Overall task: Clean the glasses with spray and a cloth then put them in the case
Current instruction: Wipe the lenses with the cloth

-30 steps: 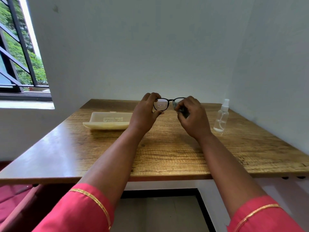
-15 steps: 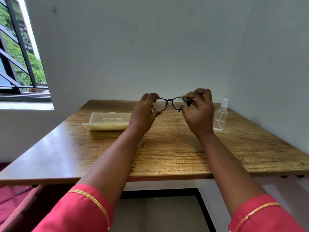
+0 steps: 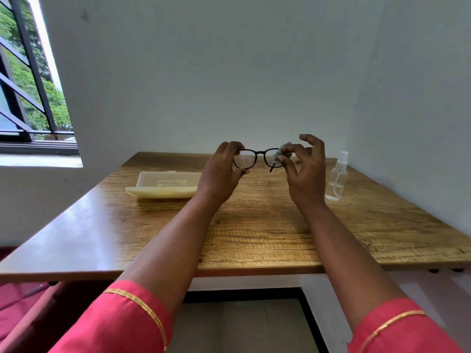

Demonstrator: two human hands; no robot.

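- My left hand [image 3: 220, 174] has its grip pinched tight on the left lens rim of the glasses [image 3: 256, 159].
- My right hand [image 3: 304, 171] pinches a small grey cloth [image 3: 280, 154] onto the right lens, other fingers spread loose.
- The glasses are up in the air above the counter [image 3: 254, 233].
- I count one case [image 3: 164, 186], lying open, and one spray bottle [image 3: 337, 178].

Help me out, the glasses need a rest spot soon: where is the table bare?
Bare wood runs along the near edge, between the case and the spray bottle. It is crowded only at the back, by those two.
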